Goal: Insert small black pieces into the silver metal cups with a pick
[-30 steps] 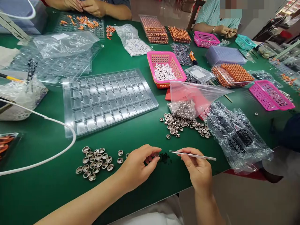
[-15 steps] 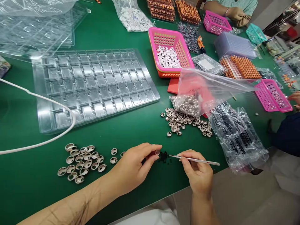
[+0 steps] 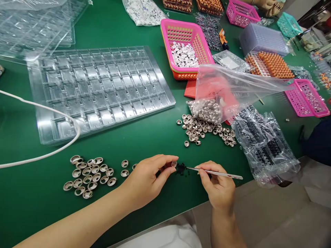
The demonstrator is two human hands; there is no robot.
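Between thumb and forefinger, my left hand (image 3: 148, 181) pinches a small round metal cup (image 3: 174, 164). My right hand (image 3: 217, 182) grips metal tweezers (image 3: 223, 174) like a pen, their tips pointing left at a small heap of tiny black pieces (image 3: 181, 168). Whether the tips hold a piece is too small to tell. Left of my left hand lie several silvery cups with holes (image 3: 87, 179), with a few more close to its knuckles. Many smaller metal cups (image 3: 192, 132) are scattered beyond my hands, beside an open plastic bag (image 3: 207, 110) of them.
A clear moulded tray (image 3: 108, 91) lies behind the cups, with a white cable (image 3: 38, 105) over its left corner. Stacked baskets (image 3: 165, 41) hold white pieces. Crinkled bags with black parts (image 3: 266, 148) lie at the right. Another person's hands (image 3: 270, 6) show at the top right.
The view has shifted slightly, so the table's contents appear higher. Both my hands keep nearly the same pose, still holding the cup and the tweezers.
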